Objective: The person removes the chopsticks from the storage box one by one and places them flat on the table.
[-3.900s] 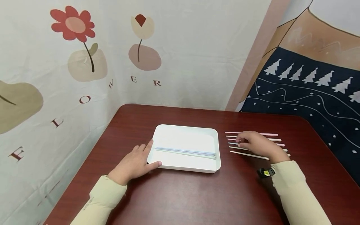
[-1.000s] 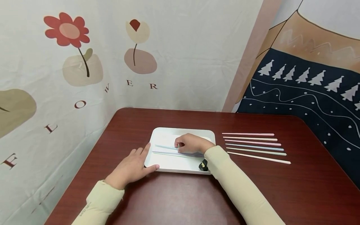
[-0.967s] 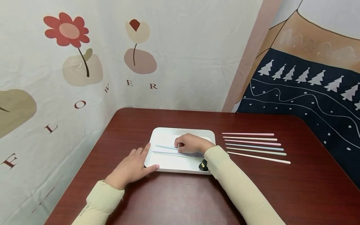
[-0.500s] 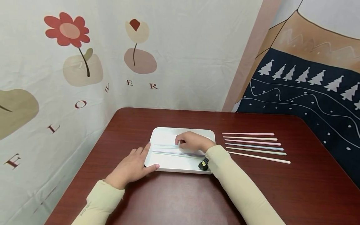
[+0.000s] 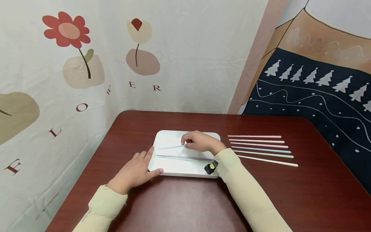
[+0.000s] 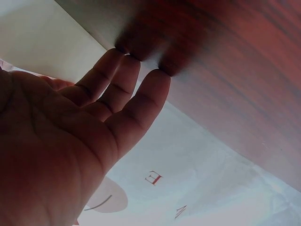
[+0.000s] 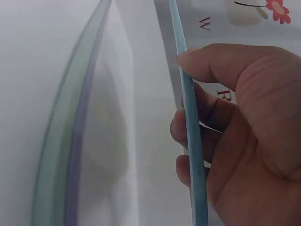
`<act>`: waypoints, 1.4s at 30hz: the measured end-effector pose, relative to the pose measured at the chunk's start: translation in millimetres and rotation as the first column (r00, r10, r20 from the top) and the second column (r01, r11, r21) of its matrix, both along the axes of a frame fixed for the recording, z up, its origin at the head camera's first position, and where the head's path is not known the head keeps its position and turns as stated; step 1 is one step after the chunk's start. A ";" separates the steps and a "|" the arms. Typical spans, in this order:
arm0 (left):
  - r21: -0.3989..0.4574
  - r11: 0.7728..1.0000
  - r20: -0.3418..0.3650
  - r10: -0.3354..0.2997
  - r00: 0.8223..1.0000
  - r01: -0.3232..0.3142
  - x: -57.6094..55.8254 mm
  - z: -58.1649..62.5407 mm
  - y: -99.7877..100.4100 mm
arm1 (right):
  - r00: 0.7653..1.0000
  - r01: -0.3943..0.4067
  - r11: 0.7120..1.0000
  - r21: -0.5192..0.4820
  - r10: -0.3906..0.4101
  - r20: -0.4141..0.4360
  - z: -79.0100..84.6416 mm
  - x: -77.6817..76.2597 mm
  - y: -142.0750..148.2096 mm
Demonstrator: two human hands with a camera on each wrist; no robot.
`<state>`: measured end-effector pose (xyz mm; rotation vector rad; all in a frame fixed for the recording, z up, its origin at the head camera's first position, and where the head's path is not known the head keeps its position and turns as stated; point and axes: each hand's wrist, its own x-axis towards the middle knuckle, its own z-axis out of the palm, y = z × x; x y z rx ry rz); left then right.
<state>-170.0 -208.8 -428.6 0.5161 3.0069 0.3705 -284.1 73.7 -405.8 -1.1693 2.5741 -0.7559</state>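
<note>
My right hand (image 5: 201,141) pinches a light blue chopstick (image 5: 171,147) between thumb and fingers, over the back half of a white tray (image 5: 185,175). In the right wrist view the blue chopstick crosses in front of my fingertips, apart from the pair below. That pair, a green chopstick (image 7: 59,136) and a purple chopstick (image 7: 79,155), lies side by side on the tray floor. My left hand (image 5: 136,169) rests at the tray's left end, fingers extended along the side and thumb at the front left corner.
Right of the tray, several chopsticks lie in a row on the dark red table (image 5: 200,206), among them a pink chopstick (image 5: 255,136), a blue chopstick (image 5: 261,149) and a cream chopstick (image 5: 268,161). Printed cloth (image 5: 188,58) hangs behind the table.
Earlier my right hand was over the row on the right; it came to the tray. Over the last second it rose slightly and moved back with the blue chopstick, away from the pair. Left hand stayed.
</note>
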 end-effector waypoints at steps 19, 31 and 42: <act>-0.008 1.000 0.003 0.002 1.000 -0.002 -0.2 -2.4 -1.1 | 0.989 0.145 0.987 0.065 -0.144 -0.030 39.7 28.5 66.7; -0.002 1.000 0.022 0.006 1.000 -0.006 0.3 -1.4 -1.1 | 0.972 0.220 0.973 0.071 -0.212 -0.102 36.1 53.3 152.8; -0.006 1.000 0.023 0.012 1.000 -0.012 -0.7 -2.2 -2.0 | 0.957 0.289 0.947 0.142 -0.281 -0.079 19.2 80.8 223.0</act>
